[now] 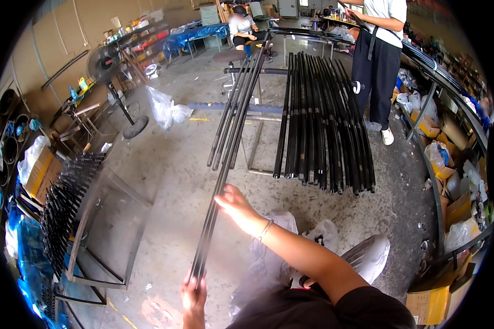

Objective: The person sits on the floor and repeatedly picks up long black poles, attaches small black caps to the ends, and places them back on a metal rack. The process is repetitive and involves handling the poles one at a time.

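A small bunch of long, slender black rods [209,230] slants up and away in front of me. My left hand [194,294] is closed round their near end, low in the view. Farther along, my right hand [237,208] has its fingers curled against the rods from the right side; part of that grip is hidden. Several more black rods [223,129] lie just left of the held ones, their far parts on a rack bar. To the right, a wide row of black rods [318,126] rests side by side on the same rack.
At the left stands a metal frame [82,230] beside a stack of black rods [60,211]. A pedestal fan [112,82] and a clear plastic bag [162,107] are farther back. One person [376,60] stands at the right; another [242,30] sits behind. Cardboard boxes [429,304] line the right side.
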`<state>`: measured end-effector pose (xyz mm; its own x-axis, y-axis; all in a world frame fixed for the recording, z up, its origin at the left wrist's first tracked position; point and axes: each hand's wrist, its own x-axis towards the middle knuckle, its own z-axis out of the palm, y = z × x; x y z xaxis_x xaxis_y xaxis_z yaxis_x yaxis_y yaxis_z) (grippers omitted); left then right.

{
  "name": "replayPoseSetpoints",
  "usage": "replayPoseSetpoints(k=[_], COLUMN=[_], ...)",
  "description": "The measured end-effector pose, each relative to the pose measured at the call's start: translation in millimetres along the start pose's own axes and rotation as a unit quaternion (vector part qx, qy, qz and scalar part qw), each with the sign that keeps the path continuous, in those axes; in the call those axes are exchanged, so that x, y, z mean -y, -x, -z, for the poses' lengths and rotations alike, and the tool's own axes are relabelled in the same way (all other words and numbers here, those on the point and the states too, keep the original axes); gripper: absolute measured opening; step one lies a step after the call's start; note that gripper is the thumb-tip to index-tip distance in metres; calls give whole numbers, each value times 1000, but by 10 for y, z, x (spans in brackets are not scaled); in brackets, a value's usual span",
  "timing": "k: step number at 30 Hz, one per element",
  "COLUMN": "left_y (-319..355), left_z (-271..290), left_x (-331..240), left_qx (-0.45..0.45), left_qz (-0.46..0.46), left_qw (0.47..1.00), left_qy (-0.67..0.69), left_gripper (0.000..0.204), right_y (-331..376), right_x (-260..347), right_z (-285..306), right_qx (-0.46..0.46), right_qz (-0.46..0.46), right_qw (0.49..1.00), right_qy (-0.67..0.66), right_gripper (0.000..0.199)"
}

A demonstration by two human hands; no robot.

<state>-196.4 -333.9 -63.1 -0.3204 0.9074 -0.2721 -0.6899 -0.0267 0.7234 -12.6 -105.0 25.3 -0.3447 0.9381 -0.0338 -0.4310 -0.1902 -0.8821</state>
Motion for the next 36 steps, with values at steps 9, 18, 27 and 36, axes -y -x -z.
replayPoseSetpoints(k=[9, 18, 27, 36], left_y=[-1935, -2562, -1971, -2013], left_z=[-2485, -2948, -2987, -3455], left_x=[678, 1001, 1488, 1057], left_qx=[20, 93, 175, 51], left_qz=[-21, 10, 173, 76], left_qw=[994, 960, 960, 994], left_qy=[104, 264, 130, 62], left_gripper=[39, 53, 46, 29], right_y=[865, 1616, 1678, 1647], right_x=[-238, -146, -372, -166], right_z=[920, 1793, 1747, 1823], right_qx=[-75, -212, -206, -220], right_qz=[-39, -56, -101, -57], right_qw=[995, 973, 964, 967], right_qy=[-60, -70, -132, -112], right_gripper=[52, 41, 40, 30])
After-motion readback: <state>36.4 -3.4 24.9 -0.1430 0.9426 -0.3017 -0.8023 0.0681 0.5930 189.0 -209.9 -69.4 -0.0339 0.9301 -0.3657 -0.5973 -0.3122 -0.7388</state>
